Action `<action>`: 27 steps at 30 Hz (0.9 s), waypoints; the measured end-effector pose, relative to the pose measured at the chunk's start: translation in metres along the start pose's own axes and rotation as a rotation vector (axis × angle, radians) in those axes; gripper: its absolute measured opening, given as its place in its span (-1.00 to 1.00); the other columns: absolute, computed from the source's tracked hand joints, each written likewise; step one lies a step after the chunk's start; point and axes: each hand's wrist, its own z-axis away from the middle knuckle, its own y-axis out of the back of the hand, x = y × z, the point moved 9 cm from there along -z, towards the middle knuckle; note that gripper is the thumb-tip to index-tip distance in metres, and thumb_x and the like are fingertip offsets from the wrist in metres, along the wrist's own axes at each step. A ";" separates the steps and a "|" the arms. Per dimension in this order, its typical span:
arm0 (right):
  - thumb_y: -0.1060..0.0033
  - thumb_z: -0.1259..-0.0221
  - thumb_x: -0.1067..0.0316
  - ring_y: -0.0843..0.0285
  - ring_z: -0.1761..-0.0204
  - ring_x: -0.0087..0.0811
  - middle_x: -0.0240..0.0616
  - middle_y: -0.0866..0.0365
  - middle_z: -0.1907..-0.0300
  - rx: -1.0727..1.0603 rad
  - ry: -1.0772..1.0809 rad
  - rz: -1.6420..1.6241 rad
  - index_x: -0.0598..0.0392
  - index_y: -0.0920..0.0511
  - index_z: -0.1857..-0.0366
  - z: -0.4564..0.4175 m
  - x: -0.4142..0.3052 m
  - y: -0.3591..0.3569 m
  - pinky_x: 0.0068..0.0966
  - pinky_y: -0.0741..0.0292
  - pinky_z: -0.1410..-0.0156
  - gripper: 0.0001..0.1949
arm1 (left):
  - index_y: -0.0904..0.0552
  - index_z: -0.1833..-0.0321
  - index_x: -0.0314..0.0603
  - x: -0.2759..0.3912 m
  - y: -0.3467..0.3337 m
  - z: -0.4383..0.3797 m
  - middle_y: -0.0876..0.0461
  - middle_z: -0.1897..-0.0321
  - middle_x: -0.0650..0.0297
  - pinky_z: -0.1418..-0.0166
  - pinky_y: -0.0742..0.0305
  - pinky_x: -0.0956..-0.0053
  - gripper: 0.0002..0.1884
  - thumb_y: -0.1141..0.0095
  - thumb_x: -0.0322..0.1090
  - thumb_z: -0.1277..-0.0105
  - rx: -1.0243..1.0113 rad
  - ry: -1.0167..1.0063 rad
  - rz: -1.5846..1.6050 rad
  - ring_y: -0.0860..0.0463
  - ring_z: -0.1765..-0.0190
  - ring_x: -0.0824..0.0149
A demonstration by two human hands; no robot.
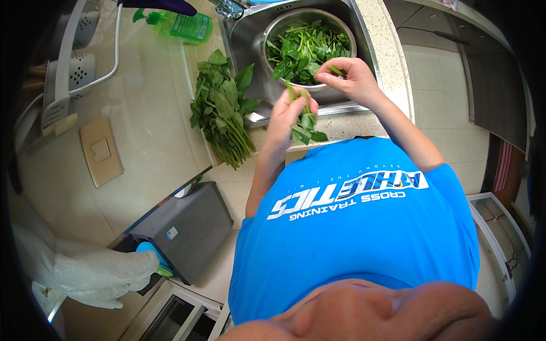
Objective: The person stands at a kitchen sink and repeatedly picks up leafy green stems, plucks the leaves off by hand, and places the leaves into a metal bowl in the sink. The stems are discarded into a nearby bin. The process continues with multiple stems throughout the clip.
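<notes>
My left hand [289, 113] is closed around a few leafy green stems [305, 123], just in front of the sink's near edge. Between the thumb and fingers of my right hand [352, 81] is a short piece of green stem [335, 70], at the near right rim of a steel bowl [352, 40]. The bowl stands in the stainless steel sink [251, 55] and holds a heap of torn leafy greens [305, 51]. A larger bunch of leafy greens [224, 106] lies on the counter left of the sink, its stems towards me.
A green pump bottle [183, 26] stands behind the bunch, by the tiled wall. The faucet [230, 8] is at the sink's far left corner. Perforated white holders [81, 74] hang at the left. A grey bin [187, 230] is below them, near a white mesh bag [94, 268].
</notes>
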 end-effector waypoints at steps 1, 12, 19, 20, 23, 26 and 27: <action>-0.27 -0.04 0.28 -0.29 0.54 -0.72 -0.50 -0.46 0.63 0.002 -0.015 0.002 0.15 -0.63 0.42 0.002 0.011 0.006 -0.68 -0.28 0.43 -0.84 | -0.37 0.17 -0.22 0.012 0.003 -0.001 -0.51 0.45 0.21 0.43 -0.43 0.63 -0.90 0.19 -0.38 -0.34 0.026 -0.079 0.042 -0.49 0.47 0.45; -0.26 -0.10 0.23 -0.22 0.53 -0.79 -0.61 -0.41 0.60 0.091 -0.348 -0.411 0.10 -0.60 0.39 0.042 0.063 0.032 -0.78 -0.17 0.44 -0.83 | -0.42 0.00 -0.31 0.086 -0.027 -0.072 -0.50 0.12 0.06 -0.04 -0.36 0.38 -0.60 -0.13 -0.28 -0.16 0.324 -0.817 -1.261 -0.48 0.04 0.19; -0.26 -0.08 0.24 -0.18 0.54 -0.74 -0.57 -0.35 0.64 0.003 -0.248 -0.228 0.17 -0.57 0.52 0.039 0.068 0.020 -0.67 -0.21 0.45 -0.79 | -0.61 0.30 -0.22 0.032 -0.062 -0.060 -0.54 0.43 0.22 0.10 -0.36 0.37 -0.82 -0.22 -0.38 -0.01 -0.018 -0.573 -0.983 -0.50 0.23 0.25; -0.25 -0.08 0.25 -0.17 0.53 -0.74 -0.56 -0.35 0.64 0.018 -0.244 -0.238 0.17 -0.52 0.58 0.040 0.084 0.015 -0.65 -0.20 0.46 -0.77 | -0.62 0.32 -0.21 0.028 -0.067 -0.054 -0.54 0.46 0.22 0.14 -0.38 0.39 -0.83 -0.22 -0.41 0.01 -0.018 -0.549 -0.928 -0.51 0.26 0.26; -0.25 -0.07 0.26 -0.22 0.52 -0.74 -0.55 -0.40 0.63 -0.030 -0.199 -0.366 0.17 -0.52 0.59 0.035 0.061 -0.001 -0.67 -0.23 0.45 -0.78 | -0.61 0.37 -0.23 0.023 -0.048 -0.047 -0.55 0.48 0.29 0.25 -0.40 0.54 -0.92 -0.19 -0.49 -0.05 0.048 -0.489 -0.731 -0.51 0.37 0.41; -0.25 -0.04 0.30 -0.38 0.52 -0.69 -0.43 -0.53 0.62 -0.146 -0.208 -0.130 0.16 -0.59 0.48 0.036 0.052 -0.006 -0.64 -0.35 0.39 -0.85 | -0.59 0.40 -0.27 0.034 -0.012 -0.039 -0.57 0.47 0.38 0.37 -0.35 0.72 -0.97 -0.16 -0.48 -0.16 0.218 -0.358 -0.411 -0.45 0.45 0.61; -0.26 -0.03 0.30 -0.40 0.52 -0.67 -0.40 -0.54 0.62 -0.163 -0.184 -0.068 0.16 -0.60 0.46 0.038 0.047 -0.008 -0.63 -0.37 0.37 -0.85 | -0.59 0.35 -0.28 0.045 0.000 -0.032 -0.56 0.49 0.39 0.43 -0.29 0.76 -0.96 -0.17 -0.48 -0.17 0.272 -0.401 -0.343 -0.43 0.48 0.65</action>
